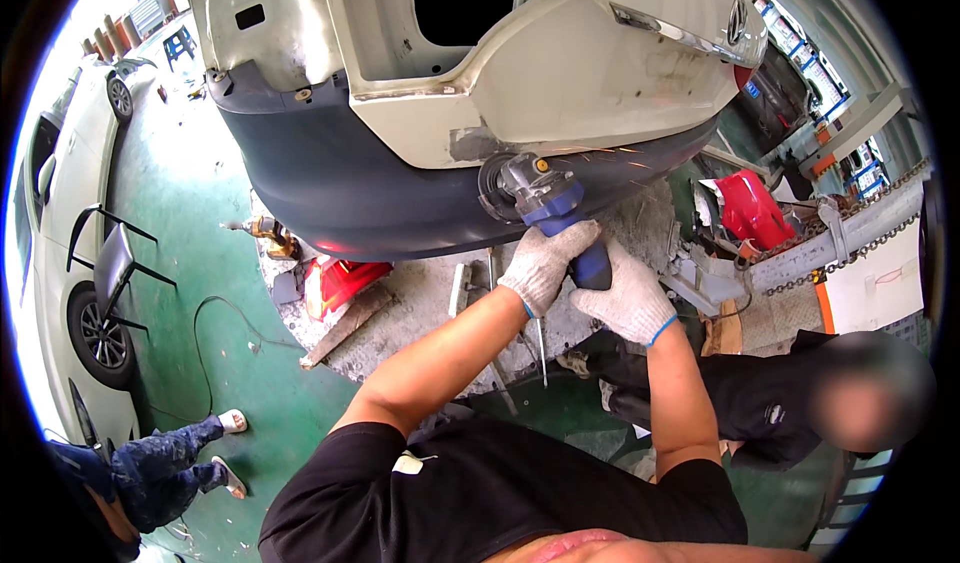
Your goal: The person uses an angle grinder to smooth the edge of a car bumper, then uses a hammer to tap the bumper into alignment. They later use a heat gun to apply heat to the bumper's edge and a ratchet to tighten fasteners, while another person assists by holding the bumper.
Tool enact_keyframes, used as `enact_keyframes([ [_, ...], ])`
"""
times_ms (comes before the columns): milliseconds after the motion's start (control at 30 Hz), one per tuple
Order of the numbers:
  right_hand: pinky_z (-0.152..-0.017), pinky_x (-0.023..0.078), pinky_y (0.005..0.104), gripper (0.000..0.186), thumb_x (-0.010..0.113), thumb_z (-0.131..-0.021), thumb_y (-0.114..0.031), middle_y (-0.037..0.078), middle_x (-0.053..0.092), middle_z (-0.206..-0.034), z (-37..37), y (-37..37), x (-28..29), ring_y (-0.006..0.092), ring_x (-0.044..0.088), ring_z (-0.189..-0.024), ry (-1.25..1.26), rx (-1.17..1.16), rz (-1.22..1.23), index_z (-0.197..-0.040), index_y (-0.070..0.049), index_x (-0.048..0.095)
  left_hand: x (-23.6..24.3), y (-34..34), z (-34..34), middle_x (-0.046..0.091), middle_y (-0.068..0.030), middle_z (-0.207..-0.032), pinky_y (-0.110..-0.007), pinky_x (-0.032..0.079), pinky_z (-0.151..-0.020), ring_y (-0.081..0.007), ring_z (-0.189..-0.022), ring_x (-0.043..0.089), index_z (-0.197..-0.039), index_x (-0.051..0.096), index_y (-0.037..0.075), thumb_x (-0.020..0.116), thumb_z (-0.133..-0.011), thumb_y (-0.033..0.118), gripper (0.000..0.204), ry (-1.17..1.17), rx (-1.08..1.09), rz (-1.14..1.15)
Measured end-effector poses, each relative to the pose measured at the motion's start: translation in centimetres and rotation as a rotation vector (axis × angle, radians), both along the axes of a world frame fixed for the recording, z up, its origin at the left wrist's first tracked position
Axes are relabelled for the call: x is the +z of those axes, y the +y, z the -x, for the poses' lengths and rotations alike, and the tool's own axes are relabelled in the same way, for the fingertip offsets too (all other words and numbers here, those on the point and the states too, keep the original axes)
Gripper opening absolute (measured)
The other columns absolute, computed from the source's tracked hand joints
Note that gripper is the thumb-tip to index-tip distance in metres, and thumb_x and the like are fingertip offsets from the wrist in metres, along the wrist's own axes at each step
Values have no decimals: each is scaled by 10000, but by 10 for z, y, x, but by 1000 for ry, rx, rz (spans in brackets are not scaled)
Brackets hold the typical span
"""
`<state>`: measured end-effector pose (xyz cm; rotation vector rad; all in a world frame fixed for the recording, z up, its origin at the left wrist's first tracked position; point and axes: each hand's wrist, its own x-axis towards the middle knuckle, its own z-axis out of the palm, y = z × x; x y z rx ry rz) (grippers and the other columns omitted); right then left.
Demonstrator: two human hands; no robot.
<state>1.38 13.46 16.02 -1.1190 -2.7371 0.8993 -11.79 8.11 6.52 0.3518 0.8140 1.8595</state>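
Note:
White knitted gloves cover both my hands. They are closed around the blue body of an angle grinder (552, 201), my left hand (548, 266) nearer its head and my right hand (628, 296) at its rear end. The grinder's disc meets the lower edge of a car's cream tailgate (570, 93), just above the dark grey bumper (340, 188). Orange sparks (610, 151) fly off to the right. Beside the disc is a grey, rubbed patch (474, 143) on the panel. The exact contact point is hidden behind the grinder's head.
Below the bumper lie a red tail light (338, 285), a brass-coloured power tool (268, 233) and a wooden strip (350, 325). A person in black (740, 398) is close on my right; another person's legs (175, 458) show at left. A chair (115, 263) stands by a white car (75, 178).

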Motion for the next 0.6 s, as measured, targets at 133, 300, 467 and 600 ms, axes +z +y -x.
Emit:
enact_keyframes([
  [133,-935,528,471,770,835,-704,-241,245,687,-1180,4,-5,8,452,655,-1109,107,-1,-23,-1381,-46,524,22,-5,9,693,-79,-1073,-384,539,-927,-198,-994,661,-1159,654,31,824,-864,257,409,123,-8,-8],
  [300,-939,530,468,771,832,-707,-247,246,691,-1174,5,0,8,450,660,-1100,16,-23,-4,-1382,-45,521,14,0,9,700,-93,-1088,-371,532,-914,-180,-987,647,-1183,655,8,830,-858,272,454,144,5,-8],
  [467,-940,538,481,839,832,-729,-340,267,694,-1180,0,-2,2,458,662,-1103,87,-5,-23,-1452,-87,488,13,2,8,707,-100,-1088,-370,538,-912,-186,-990,660,-1167,667,9,832,-858,278,441,110,-2,-29],
  [600,-939,538,480,863,829,-733,-345,267,690,-1190,9,3,8,458,657,-1111,56,21,-38,-1471,-83,468,32,-6,16,722,-104,-1072,-378,541,-934,-213,-994,681,-1133,674,10,820,-861,234,382,202,44,-52],
])
